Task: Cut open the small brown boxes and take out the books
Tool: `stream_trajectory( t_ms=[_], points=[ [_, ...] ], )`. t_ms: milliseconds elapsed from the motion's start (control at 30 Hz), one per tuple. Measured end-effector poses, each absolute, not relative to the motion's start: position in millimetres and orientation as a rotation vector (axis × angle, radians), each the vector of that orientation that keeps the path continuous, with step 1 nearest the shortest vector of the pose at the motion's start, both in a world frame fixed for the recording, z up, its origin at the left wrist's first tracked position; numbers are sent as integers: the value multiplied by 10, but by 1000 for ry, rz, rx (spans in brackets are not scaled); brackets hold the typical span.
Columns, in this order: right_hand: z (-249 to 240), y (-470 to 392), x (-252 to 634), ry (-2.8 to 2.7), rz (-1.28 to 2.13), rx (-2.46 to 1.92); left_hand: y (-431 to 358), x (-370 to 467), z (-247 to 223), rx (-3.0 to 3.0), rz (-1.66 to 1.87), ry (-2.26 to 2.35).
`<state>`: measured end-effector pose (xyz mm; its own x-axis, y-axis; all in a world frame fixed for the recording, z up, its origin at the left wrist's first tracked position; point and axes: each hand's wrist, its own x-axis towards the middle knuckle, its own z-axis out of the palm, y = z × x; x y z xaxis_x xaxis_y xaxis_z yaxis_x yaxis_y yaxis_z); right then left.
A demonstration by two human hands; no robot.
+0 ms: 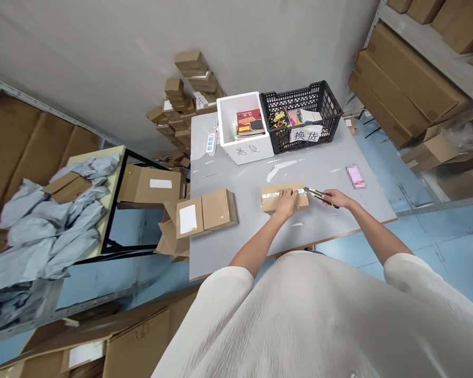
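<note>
A small cardboard box (268,201) with shiny tape along its top lies on the grey table (244,244) in front of me. On top of this box rests my left hand (287,202), fingers spread over the tape. My right hand (337,199) is closed around a black and yellow utility knife (320,196). The knife's tip points left and meets the box's right end at the tape line; whether the blade is in the tape is too small to tell.
Behind the box stand a white bin (246,152) and a black crate (335,123), both holding books. Another cardboard box (218,210) sits at the table's left, a pink blurred item (356,177) at its right. Grey parcels (35,231) pile on the left; a power strip (211,144) lies behind.
</note>
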<state>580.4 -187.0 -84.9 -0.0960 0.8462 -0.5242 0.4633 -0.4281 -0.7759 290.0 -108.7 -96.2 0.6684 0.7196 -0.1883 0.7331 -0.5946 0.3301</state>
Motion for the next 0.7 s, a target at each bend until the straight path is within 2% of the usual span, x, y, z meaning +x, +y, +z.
stream_trajectory(
  t_ms=[233, 467, 700],
  points=[
    [-853, -1827, 5727, -1527, 1406, -1878, -1101, 2897, -942, 2494, -48, 1160],
    [-854, -1956, 5736, -1506, 1636, -1847, -1064, 2887, -964, 2468, -38, 1187],
    [-861, -2031, 5815, -1254, 1473, -1829, -1049, 2852, -919, 2466, 48, 1153]
  ],
)
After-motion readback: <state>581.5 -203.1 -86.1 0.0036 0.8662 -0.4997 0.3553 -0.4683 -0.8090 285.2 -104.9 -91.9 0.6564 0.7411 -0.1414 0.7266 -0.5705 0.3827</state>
